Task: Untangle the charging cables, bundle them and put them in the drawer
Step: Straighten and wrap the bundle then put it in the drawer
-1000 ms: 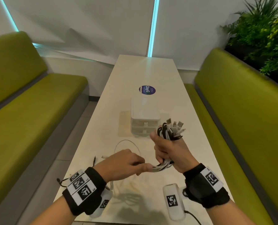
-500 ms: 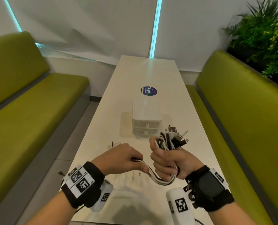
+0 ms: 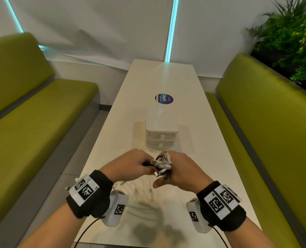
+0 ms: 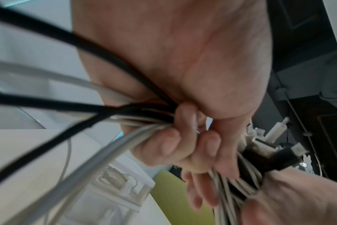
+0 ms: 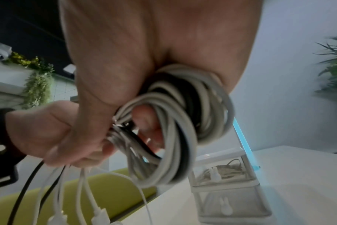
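A bundle of white and black charging cables (image 3: 162, 163) hangs between my hands, just above the near half of the table. My right hand (image 3: 181, 170) grips the coil, and in the right wrist view the coil's loops (image 5: 175, 115) wrap round its fingers. My left hand (image 3: 130, 163) sits close against it and grips the loose strands (image 4: 129, 117), which trail down with plugs at their ends (image 5: 98, 216). Plug ends stick out of the coil toward the left hand. The small white drawer unit (image 3: 161, 129) stands just beyond the hands, both drawers closed.
The long white table (image 3: 193, 104) carries a round blue sticker (image 3: 164, 98) behind the drawer unit. Green benches (image 3: 32, 122) run along both sides. A plant (image 3: 295, 36) stands at the back right. The upper drawer (image 5: 221, 170) holds other cables.
My right hand has rolled over and come down, so the plugs that pointed up now point left. My left hand has closed in against it, lifting the loose strands off the table.
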Demonstrator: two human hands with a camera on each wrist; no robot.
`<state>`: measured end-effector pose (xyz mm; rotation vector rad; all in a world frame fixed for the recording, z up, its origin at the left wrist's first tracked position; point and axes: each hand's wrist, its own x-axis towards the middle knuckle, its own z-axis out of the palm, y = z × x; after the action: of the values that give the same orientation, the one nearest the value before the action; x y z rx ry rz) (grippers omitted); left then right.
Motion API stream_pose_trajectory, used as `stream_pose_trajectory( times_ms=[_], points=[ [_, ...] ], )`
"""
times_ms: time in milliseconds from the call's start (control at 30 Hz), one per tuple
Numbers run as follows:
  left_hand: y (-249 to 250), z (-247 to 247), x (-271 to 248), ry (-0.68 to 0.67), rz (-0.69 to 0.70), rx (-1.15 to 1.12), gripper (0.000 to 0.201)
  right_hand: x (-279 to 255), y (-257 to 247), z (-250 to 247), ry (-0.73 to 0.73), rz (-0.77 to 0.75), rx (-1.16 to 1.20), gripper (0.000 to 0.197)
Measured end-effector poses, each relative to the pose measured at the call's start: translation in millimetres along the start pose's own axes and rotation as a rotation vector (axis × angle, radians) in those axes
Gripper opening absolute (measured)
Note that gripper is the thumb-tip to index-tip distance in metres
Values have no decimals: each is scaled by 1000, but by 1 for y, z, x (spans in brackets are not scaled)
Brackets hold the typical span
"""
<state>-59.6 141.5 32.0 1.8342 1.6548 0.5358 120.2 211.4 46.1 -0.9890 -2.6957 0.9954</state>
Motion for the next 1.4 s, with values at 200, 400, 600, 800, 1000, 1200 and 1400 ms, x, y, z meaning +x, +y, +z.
stream_pose_trajectory(
  times_ms=[200,400,600,800,1000,1200,1400],
  points=[
    [3,5,-1,-36,-8,-66,28,6,11,8,49,-51,-169,18],
    [6,3,0,14,12,-18,28,3,9,12,23,-48,-29,16],
    [7,1,-2,66,0,195,29,5,-2,3,-141,8,173,19],
    [3,-2,-5,192,-49,218,39,13,9,5,29,-32,37,16],
    [-8,-1,-13,5,-141,-53,36,15,16,13,336,30,260,22],
    [3,27,-17,273,-140,-511,40,14,15,26,541,174,764,5],
    [16,52,-9,428,-116,-462,37,12,15,39,592,209,805,6]
  ],
)
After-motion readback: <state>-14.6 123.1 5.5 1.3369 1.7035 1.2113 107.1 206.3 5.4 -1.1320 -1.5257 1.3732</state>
